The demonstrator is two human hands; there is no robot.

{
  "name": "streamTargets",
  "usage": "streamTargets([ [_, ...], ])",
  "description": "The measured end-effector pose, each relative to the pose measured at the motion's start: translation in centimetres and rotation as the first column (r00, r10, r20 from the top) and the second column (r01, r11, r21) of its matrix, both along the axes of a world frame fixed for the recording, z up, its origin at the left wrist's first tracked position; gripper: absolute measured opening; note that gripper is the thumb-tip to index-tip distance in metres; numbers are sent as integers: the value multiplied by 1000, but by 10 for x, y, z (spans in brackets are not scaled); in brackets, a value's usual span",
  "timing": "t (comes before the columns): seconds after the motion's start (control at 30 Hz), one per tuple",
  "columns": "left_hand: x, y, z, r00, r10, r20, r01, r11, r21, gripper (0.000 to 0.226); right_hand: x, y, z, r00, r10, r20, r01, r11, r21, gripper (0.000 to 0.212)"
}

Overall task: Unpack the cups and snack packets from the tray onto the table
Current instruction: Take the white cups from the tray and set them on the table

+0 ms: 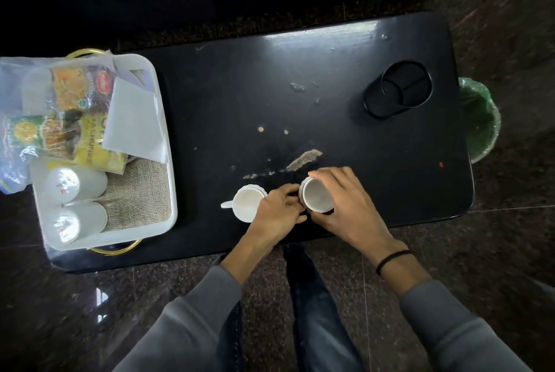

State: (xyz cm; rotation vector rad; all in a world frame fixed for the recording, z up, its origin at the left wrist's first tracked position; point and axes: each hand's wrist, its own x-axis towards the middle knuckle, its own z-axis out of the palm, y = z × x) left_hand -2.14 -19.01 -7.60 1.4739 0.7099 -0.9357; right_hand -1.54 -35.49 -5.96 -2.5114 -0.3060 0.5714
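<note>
Two white cups stand on the black table (300, 77) near its front edge. The left cup (244, 201) has its handle pointing left and is partly covered by my left hand (277, 211). My right hand (345, 203) wraps around the right cup (316, 197), and my left fingertips touch that cup's left side. The white tray (168, 167) sits at the table's left end. It holds yellow and orange snack packets (81, 119), white paper (132, 122) and two translucent plastic cups (75, 203) lying on burlap.
A black mesh pen holder (399, 90) stands at the table's far right. A bin with a green liner (480, 122) sits on the floor past the right edge. The tabletop has chipped patches (303, 158). My legs are below the front edge.
</note>
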Motion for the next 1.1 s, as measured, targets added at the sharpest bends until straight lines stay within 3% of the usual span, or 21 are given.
streamTargets([
  [0.43,-1,-5,10,993,-109,35,106,991,87,43,-1,-5,-6,993,114,-11,-114,991,-76,66],
  [0.63,4,-5,26,955,-263,138,222,940,258,38,2,-2,-1,984,174,24,-169,975,-146,71],
  [0.83,15,5,50,929,-325,174,243,895,375,43,18,13,21,979,199,45,-194,976,-104,49],
  [1.1,27,63,76,934,-268,237,102,835,541,30,54,82,47,964,262,51,-262,965,-7,29],
])
